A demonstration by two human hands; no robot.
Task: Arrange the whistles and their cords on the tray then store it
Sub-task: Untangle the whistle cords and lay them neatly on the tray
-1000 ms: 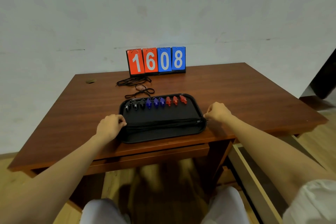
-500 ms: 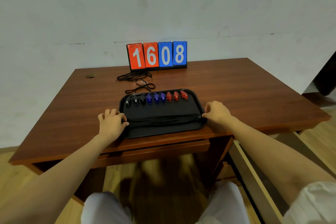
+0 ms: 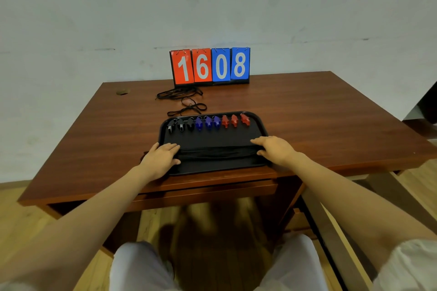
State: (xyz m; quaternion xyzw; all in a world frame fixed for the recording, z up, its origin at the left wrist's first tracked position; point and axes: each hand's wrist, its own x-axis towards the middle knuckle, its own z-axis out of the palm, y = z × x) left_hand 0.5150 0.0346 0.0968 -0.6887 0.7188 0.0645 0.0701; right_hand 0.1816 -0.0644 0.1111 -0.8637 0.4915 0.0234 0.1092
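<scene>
Tray (image 3: 212, 137) sits at the near edge of the worktop (image 3: 307, 113), long axis left-right, whistles (image 3: 208, 123) along its far rim; cords (image 3: 212, 152) run crosswise between left hand (image 3: 163, 157) and right hand (image 3: 275, 150), each laid flat, fingers straight, on one end.

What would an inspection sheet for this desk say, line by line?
Surface: wooden desk, black tray near its front edge.
Job's things: on the tray, a row of black whistles, blue whistles, red whistles, three each; cord bundle across it.
Clutter: scoreboard reading 1608 at the back.
Hands: left hand and right hand flat on the bundle's ends, fingers straight.
Cables: loose cords on the desk behind the tray.
Surroundings: white wall, wooden floor.
</scene>
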